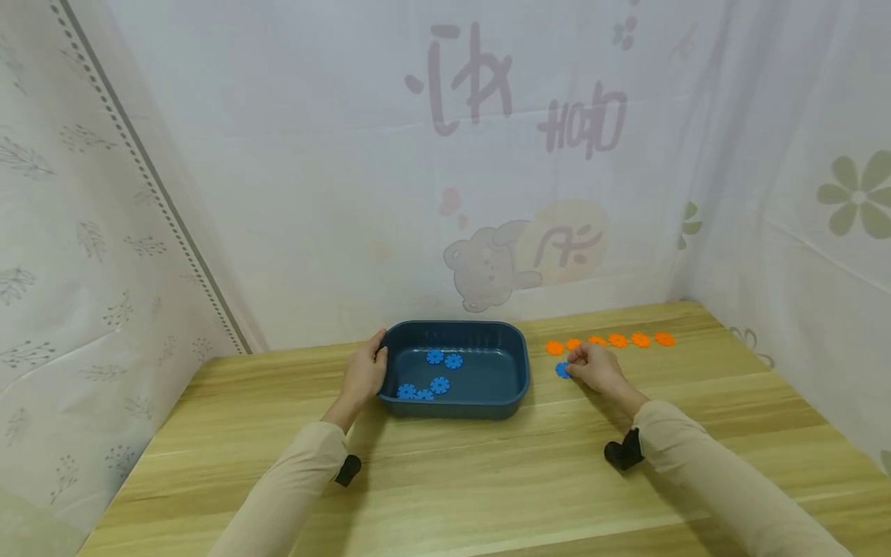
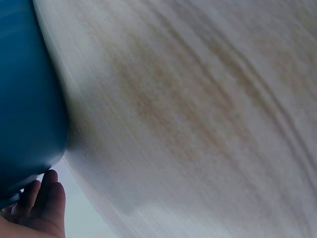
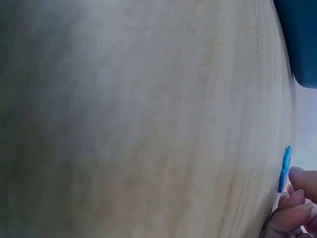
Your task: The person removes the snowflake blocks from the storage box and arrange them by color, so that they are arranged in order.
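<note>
Right hand (image 1: 600, 370) has a blue snowflake disc (image 1: 562, 370) pinched by its right edge, right of frame centre, just below the orange discs (image 1: 618, 340). Dark blue tray (image 1: 452, 411) sits left, long axis crosswise, left hand (image 1: 363, 370) gripping its left end.

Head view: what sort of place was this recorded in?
Probably a makeshift filming booth rather than an ordinary room: patterned cloth hangs behind and on both sides of a wood-grain table, and black gadgets, likely cameras, sit by both sleeves.
</note>
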